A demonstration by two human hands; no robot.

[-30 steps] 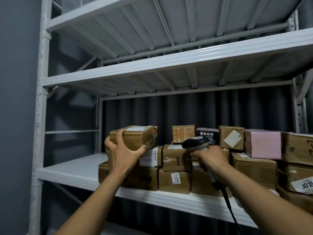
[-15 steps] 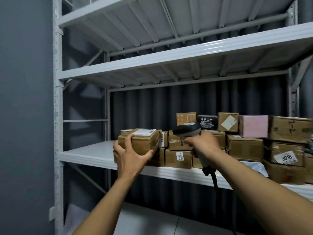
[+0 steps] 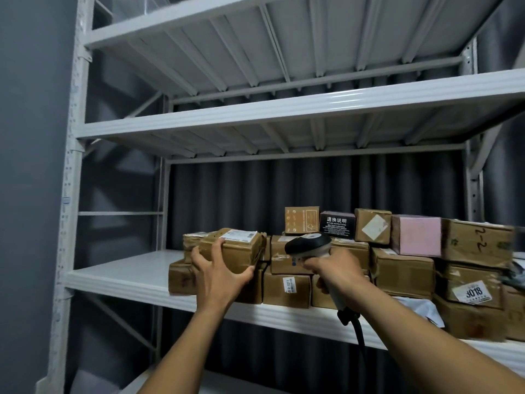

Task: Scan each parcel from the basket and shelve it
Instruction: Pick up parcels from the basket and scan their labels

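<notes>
This was a storeroom for parcels. A tall white metal rack (image 3: 71,194) stood by a grey wall (image 3: 28,166), with wide shelves (image 3: 284,109) one above the other. One shelf (image 3: 122,274) held many brown cardboard boxes (image 3: 403,273) stacked in rows, plus a pink box (image 3: 416,236). Some had white stickers (image 3: 471,294) with numbers, like 3018. The left hand (image 3: 220,275) gripped a parcel (image 3: 241,251) with a label on top, and the right hand (image 3: 338,270) held a corded scanner (image 3: 308,242).

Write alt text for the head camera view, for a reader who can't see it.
A person's left hand holds a brown parcel on top of stacked boxes on a white metal shelf, while the right hand grips a corded barcode scanner beside it. More of them and one pink box fill the shelf to the right.
</notes>
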